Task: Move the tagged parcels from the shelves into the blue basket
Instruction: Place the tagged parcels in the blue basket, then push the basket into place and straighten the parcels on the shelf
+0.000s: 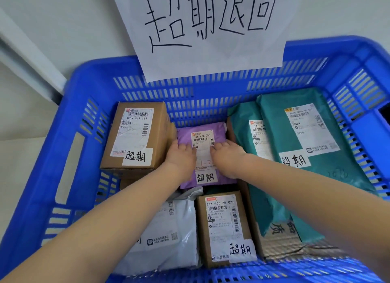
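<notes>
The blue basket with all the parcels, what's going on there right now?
A person is setting a purple parcel into the blue basket, left hand and right hand resting on top of it. Around it lie a brown box, a smaller box, a white bag and two green bags. Most carry handwritten white tags. A handwritten paper sign hangs over the far rim.

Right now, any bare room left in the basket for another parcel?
Little. Free strip along the blue basket far wall, behind the purple parcel. Elsewhere crowded: brown box left, teal bags right, white bag and small box near.
</notes>
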